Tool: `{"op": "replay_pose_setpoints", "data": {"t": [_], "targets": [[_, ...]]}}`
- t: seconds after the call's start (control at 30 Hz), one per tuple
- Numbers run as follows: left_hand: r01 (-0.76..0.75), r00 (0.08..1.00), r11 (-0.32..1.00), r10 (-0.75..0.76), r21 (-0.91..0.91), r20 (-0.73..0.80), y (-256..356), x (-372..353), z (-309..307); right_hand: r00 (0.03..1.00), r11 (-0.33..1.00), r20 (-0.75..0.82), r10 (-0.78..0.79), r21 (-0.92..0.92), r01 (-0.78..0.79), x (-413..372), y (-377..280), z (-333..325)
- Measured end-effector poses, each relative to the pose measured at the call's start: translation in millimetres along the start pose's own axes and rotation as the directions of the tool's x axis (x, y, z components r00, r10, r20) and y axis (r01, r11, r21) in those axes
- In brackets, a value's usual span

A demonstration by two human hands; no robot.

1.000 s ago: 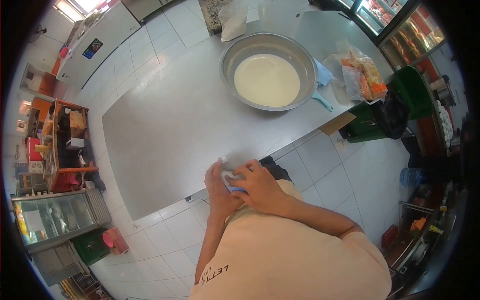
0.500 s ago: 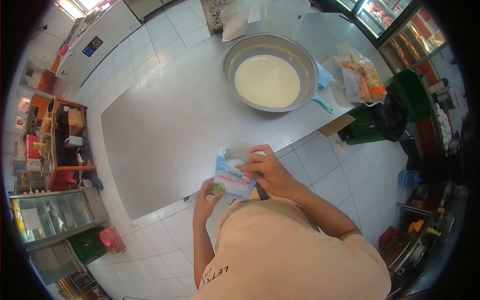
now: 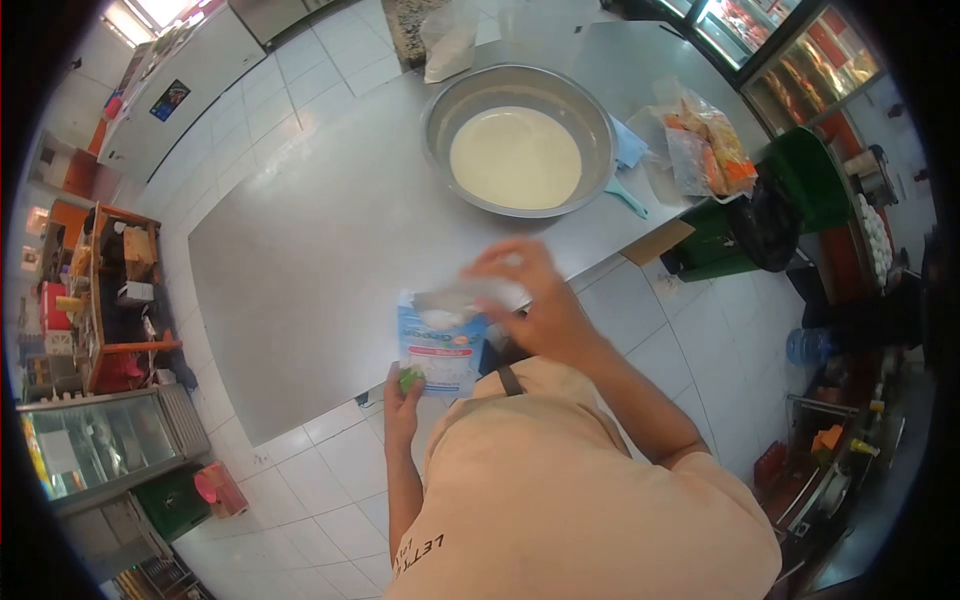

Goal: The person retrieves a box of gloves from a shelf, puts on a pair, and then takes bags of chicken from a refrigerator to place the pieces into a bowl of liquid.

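A blue and white packet (image 3: 440,350), open at the top with white contents showing, is held upright over the near edge of the metal table. My left hand (image 3: 404,388) grips its lower left corner. Just above the packet's upper right side is my right hand (image 3: 525,295), blurred by motion, its fingers curved; whether they hold anything is unclear. Beyond both hands stands a large metal bowl (image 3: 436,165) with pale yellow liquid (image 3: 516,158) in it. A light blue handle (image 3: 627,198) lies against the bowl's right side.
The metal table (image 3: 300,260) reaches far left. Clear bags with orange items (image 3: 710,150) lie at its right end, beside a green bin (image 3: 815,190). A bag of white powder (image 3: 448,45) stands behind the bowl. A wooden shelf (image 3: 130,348) is at the left.
My right hand has come off the packet's top and risen. The packet, still in my left hand, is more upright and its mouth is wider open. The view has shifted slightly.
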State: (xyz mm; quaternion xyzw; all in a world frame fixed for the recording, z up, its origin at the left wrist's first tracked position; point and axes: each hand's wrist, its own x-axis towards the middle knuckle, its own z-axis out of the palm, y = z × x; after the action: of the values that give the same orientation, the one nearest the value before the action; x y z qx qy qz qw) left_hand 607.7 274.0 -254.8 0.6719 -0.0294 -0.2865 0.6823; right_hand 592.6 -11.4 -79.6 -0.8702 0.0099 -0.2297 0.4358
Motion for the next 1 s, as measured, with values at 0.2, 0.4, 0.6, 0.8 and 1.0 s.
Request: {"op": "replay_pose_setpoints", "data": {"t": [0.2, 0.4, 0.6, 0.8, 1.0], "targets": [[-0.019, 0.989, 0.999, 0.013, -0.041, -0.147, -16.1, -0.2, -4.8, 0.78, 0.744, 0.537, 0.322, 0.366, -0.559, 27.7, 64.2, -65.6], [-0.01, 0.995, 0.997, 0.002, -0.082, -0.098, -14.1, -5.1, 1.8, 0.418, 0.766, -0.791, 0.446, 0.096, -0.636, 1.2, 199.0, -129.8], [0.05, 0.998, 0.996, -0.053, -0.07, -0.038, -20.1, -2.5, 12.7, 0.795, 0.729, 0.051, 0.605, 0.365, -0.579, -41.5, 145.5, -75.4], [-0.006, 0.994, 0.994, -0.005, 0.106, 0.106, 28.3, 24.3, 58.3, 0.851, 0.777, 0.438, 0.291, 0.41, -0.477, -34.1, 89.3, -29.6], [-0.228, 0.946, 0.937, 0.149, 0.264, 0.289, 12.7, 68.8, 80.6, 0.825, 0.818, 0.45, 0.342, 0.29, -0.497, -35.8, 105.3, -80.8]]}}
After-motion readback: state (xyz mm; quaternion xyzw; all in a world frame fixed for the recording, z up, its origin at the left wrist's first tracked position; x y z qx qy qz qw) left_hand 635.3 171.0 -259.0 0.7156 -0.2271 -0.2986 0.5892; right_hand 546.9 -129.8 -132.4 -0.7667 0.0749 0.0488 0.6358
